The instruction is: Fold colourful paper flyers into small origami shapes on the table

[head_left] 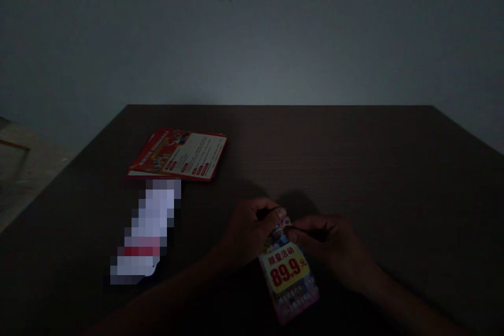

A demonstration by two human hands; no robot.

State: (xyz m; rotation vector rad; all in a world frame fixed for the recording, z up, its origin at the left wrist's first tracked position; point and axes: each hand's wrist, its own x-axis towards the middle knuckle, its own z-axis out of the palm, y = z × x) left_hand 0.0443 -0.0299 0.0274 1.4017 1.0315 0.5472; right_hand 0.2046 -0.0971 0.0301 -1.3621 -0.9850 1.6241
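A colourful printed card [290, 275] with a yellow panel and large red "89.9" print is held at its far end between my two hands, tilted over the table. My left hand [249, 231] pinches the top left of the card, with thumb and forefinger together. From the other side, my right hand [335, 244] grips the top right edge with its fingertips. The fingers partly cover the card's upper end, and dim light hides exactly how it is folded or fastened there.
A stack of red and white printed leaflets [179, 155] lies on the dark wooden table [334, 152] at the left. Nearer me is a long whitish object [151, 226], pixelated, with a red band. A pale wall [275, 37] stands behind the table.
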